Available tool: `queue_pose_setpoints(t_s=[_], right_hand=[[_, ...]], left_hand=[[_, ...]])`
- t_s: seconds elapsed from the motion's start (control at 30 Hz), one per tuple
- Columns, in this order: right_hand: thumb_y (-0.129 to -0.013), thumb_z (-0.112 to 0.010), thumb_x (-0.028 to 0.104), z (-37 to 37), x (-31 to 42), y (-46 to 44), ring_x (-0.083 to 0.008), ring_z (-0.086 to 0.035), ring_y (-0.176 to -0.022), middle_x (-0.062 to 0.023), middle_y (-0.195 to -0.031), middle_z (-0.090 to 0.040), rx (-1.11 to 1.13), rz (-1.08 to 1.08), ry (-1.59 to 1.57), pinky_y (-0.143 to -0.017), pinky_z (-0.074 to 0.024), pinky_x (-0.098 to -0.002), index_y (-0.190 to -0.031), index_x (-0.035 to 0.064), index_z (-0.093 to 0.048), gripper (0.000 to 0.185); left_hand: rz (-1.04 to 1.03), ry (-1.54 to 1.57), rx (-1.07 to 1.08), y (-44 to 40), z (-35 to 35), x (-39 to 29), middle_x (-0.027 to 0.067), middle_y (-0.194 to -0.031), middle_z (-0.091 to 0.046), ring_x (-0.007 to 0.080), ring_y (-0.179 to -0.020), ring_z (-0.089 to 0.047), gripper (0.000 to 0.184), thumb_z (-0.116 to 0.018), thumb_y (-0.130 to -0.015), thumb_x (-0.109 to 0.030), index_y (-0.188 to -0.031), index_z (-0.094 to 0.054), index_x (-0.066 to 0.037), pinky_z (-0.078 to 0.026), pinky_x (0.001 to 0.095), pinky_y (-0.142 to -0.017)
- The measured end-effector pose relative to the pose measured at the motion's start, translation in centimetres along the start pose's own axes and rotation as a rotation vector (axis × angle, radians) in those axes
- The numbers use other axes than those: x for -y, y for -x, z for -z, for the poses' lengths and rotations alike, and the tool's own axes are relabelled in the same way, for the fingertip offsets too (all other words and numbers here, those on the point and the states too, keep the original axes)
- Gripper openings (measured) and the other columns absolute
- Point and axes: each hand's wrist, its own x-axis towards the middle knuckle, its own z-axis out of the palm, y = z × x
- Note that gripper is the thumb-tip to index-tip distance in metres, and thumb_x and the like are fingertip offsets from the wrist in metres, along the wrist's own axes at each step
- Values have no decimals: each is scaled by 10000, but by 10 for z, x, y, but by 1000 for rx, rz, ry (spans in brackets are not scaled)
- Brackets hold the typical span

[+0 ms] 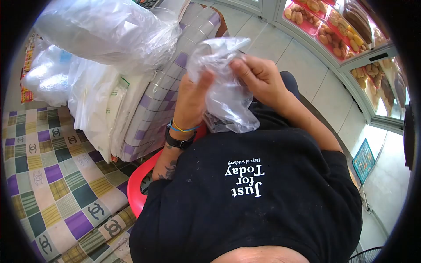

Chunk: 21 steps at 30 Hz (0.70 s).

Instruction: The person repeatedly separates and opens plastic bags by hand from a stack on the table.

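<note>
A crumpled clear plastic bag (pixel 230 103) hangs between my two hands in front of my chest. My left hand (pixel 191 98) is closed on its left side, with the thumb blurred over the film. On the other side, my right hand (pixel 258 76) pinches the bag near its top between thumb and fingers. The bag's lower end drapes down against my black shirt. What lies inside its folds, if anything, cannot be made out.
Left of me, a large bundle of clear plastic bags (pixel 109 33) and stacked white bags (pixel 98 101) rest on a checkered cover (pixel 66 175). A red chair (pixel 138 193) is under me. Glass display cases (pixel 372 83) with baked goods stand at the upper right.
</note>
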Motion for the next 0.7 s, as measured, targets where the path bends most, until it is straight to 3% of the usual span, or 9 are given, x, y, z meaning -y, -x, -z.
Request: queue_pose_setpoints(t_s=[0.07, 0.1, 0.23, 0.27, 0.37, 0.47, 0.7], right_hand=[[-963, -524, 289, 1, -1, 2, -83, -487, -502, -27, -557, -498, 44, 39, 106, -471, -397, -258, -756, -5, -557, 361], [-964, -521, 290, 1, -1, 3, -84, -486, -500, -27, -555, -497, 67, 59, 158, -470, -396, -260, -752, -9, -557, 368], [-962, -525, 234, 0, -7, -4, -64, -484, -526, -9, -595, -528, -12, -150, -181, -496, -402, -231, -881, 24, -576, 231], [-955, -538, 194, -4, -7, -5, -61, -485, -532, 2, -630, -546, -66, -81, -219, -499, -400, -220, -922, 20, -542, 177], [-947, -554, 173, -12, -10, -7, -54, -483, -524, -2, -644, -553, -141, -12, -327, -479, -388, -213, -893, 16, -518, 169], [-940, -567, 165, -5, -5, -5, -50, -487, -518, -8, -644, -557, -77, -106, -391, -461, -374, -199, -857, 22, -519, 173], [-953, -551, 179, -2, -1, -3, -38, -477, -519, 2, -649, -548, -127, -88, -469, -460, -355, -188, -883, 16, -540, 177]], left_hand=[[-81, -228, 85, 3, 7, 3, 68, -1040, -651, 133, -896, -624, 292, -624, -894, -126, -1159, -587, -9, -506, 267, -774], [-64, -147, 42, 3, 8, 2, 70, -1037, -651, 138, -898, -625, 290, -621, -894, -120, -1159, -583, -7, -509, 272, -776], [-37, 84, -78, -4, 11, -3, 80, -1021, -652, 159, -896, -633, 262, -606, -905, -133, -1131, -587, -2, -520, 293, -777], [-42, 119, -95, -6, 13, -4, 83, -1015, -653, 164, -893, -635, 253, -601, -910, -146, -1118, -591, -2, -522, 298, -776], [0, 192, -85, -6, 16, -4, 94, -1013, -652, 181, -883, -642, 255, -580, -927, -194, -1095, -588, -3, -531, 318, -772], [64, 282, -65, -11, 21, -1, 92, -1007, -647, 182, -874, -642, 276, -568, -936, -227, -1098, -575, -4, -534, 322, -761], [27, 128, -110, -9, 17, -2, 77, -997, -641, 155, -863, -628, 217, -563, -933, -161, -1097, -578, -18, -520, 287, -742]])
